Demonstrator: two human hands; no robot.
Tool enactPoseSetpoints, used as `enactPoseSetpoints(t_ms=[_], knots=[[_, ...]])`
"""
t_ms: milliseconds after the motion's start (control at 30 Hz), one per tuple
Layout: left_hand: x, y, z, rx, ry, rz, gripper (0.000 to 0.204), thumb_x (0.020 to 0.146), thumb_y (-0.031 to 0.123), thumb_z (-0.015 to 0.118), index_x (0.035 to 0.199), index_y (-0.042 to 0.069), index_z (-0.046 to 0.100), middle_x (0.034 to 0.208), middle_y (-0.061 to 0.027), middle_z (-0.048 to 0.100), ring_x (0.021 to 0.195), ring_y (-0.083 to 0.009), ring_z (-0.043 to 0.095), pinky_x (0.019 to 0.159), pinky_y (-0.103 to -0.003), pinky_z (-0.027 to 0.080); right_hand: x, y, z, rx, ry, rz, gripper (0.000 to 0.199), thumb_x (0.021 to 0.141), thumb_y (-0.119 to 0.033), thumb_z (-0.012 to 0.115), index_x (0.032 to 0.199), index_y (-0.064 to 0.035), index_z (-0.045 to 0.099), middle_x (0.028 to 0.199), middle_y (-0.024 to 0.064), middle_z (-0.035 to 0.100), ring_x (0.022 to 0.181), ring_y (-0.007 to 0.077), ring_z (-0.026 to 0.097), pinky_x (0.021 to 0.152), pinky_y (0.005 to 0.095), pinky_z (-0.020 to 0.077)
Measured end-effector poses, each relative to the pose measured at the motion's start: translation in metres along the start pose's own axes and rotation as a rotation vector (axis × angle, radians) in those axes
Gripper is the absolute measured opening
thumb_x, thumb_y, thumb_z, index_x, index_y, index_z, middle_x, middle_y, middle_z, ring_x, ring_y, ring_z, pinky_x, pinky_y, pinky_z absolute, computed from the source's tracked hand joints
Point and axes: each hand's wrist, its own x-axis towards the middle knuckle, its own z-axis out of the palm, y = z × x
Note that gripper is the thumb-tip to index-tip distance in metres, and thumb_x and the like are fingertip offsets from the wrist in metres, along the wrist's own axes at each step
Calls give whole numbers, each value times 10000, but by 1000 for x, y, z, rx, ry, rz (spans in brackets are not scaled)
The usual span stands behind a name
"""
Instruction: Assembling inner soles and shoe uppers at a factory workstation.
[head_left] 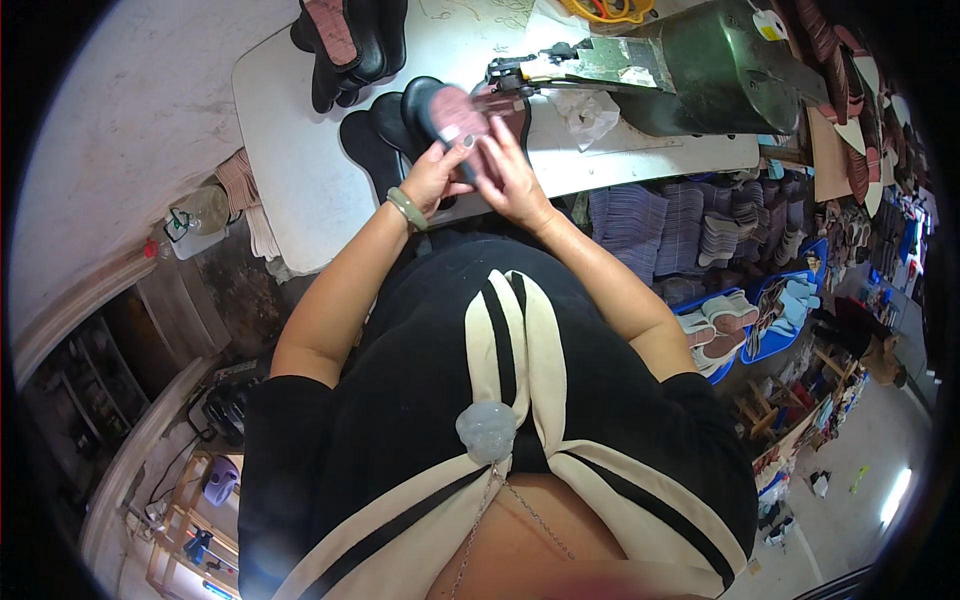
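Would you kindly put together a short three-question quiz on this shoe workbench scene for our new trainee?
1. True or false: both hands hold the same insole.
2. Which wrist wears the green bangle? A) left B) right C) neither
3. Fill in: the stacked black insoles lie on the white ____.

Key
1. True: the left hand and right hand both grip the pink insole.
2. A: the bangle sits on the left wrist.
3. Table: the black insoles rest on the table, left of the green machine.
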Motion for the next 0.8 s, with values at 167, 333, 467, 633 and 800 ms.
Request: enactPoseSetpoints(t_ms=[167, 333, 467, 633, 800], knots=[[-22, 27, 0, -186, -180, 28, 251, 879, 172, 563, 1115, 83, 557, 967, -20, 631, 846, -118, 628, 675, -288, 543, 19, -4, -29, 821, -5, 804, 510, 735, -152, 731, 1172, 40, 552, 1062, 94, 618, 948, 148, 577, 845, 269, 458], [-28, 52, 24, -49, -112, 125, 188, 897, 162, 551, 1056, 67, 583, 949, -21, 640, 829, -114, 625, 702, -280, 541, 43, -28, -50, 825, 99, 667, 291, 795, -81, 657, 1060, 36, 628, 858, 37, 658, 823, 104, 585, 765, 228, 462], [-19, 58, 47, -214, -71, 234, 170, 885, 104, 556, 1025, 33, 622, 921, -25, 651, 799, -94, 620, 688, -229, 507, 53, -48, -63, -89, 119, 247, 473, 751, -208, 699, 1123, 48, 557, 871, 172, 591, 787, 301, 594, 710, 353, 486], [2, 72, 66, -332, -23, 413, 213, 888, 79, 534, 1075, -5, 594, 1017, -63, 630, 903, -145, 607, 826, -271, 467, 69, -66, -95, -347, -255, 299, 816, 708, -472, 692, 1333, -43, 389, 968, 194, 536, 793, 326, 615, 657, 383, 518], [68, 66, 80, 229, 401, 872, 335, 814, 145, 639, 1076, -51, 567, 1077, -167, 577, 963, -280, 577, 882, -371, 434, 87, -24, -115, -408, -108, 291, 685, 693, -583, 640, 1259, -214, 525, 888, 130, 594, 782, 290, 623, 690, 370, 509]])
